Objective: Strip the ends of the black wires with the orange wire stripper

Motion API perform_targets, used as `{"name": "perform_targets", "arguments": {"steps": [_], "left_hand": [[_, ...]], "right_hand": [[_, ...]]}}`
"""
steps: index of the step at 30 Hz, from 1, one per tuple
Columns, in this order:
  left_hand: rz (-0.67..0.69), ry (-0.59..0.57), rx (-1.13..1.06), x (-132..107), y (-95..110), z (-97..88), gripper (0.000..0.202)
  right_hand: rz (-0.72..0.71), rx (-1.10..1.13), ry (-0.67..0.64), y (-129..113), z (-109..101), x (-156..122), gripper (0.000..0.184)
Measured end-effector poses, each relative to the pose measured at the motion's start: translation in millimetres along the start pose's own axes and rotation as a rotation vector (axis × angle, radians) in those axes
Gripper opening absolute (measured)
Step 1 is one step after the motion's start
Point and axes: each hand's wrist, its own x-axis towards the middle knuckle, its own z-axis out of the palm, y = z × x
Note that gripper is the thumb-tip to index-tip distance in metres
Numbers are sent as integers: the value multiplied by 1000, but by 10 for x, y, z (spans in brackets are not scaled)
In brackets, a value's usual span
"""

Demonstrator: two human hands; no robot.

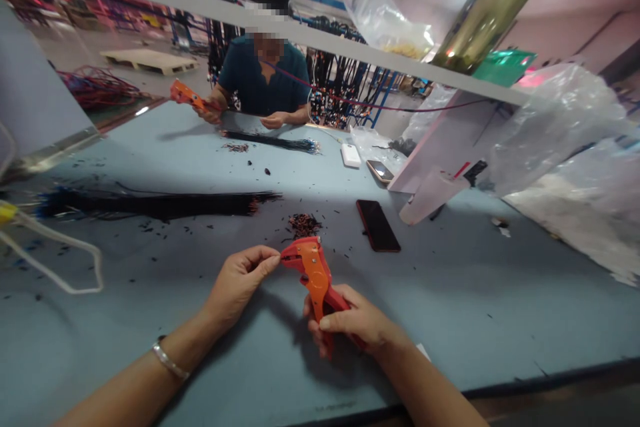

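Note:
My right hand point(357, 323) is wrapped round the handles of an orange wire stripper point(313, 270), whose head points up and to the left. My left hand point(243, 277) is pinched at the stripper's jaw; whatever thin thing sits between its fingertips is too small to make out. Both hands hover over the blue-grey table point(475, 293) near its front edge. A small heap of stripped insulation bits point(303, 223) lies just beyond the tool. A long bundle of black wires point(150, 203) lies across the table to the left.
A dark phone point(378, 225) lies to the right of the heap. Across the table a person sits holding another orange stripper point(187, 95), with a second wire bundle point(275, 142), a white box point(351, 155) and another phone point(381, 171) nearby. Plastic bags point(565, 140) crowd the right side.

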Motion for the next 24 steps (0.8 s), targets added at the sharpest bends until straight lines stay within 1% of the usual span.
{"name": "perform_targets", "arguments": {"steps": [3, 8, 12, 17, 24], "left_hand": [[-12, 16, 2, 4, -3, 1, 24], [-17, 38, 13, 12, -17, 0, 26], [-16, 25, -7, 14, -37, -11, 25], [-14, 26, 7, 7, -37, -24, 23], [-3, 15, 41, 6, -23, -39, 23]], "right_hand": [[-6, 10, 14, 6, 4, 11, 35], [14, 38, -30, -1, -15, 15, 35], [16, 41, -68, -8, -15, 10, 35], [25, 75, -41, -15, -10, 6, 34], [13, 64, -52, -20, -13, 2, 35]]}}
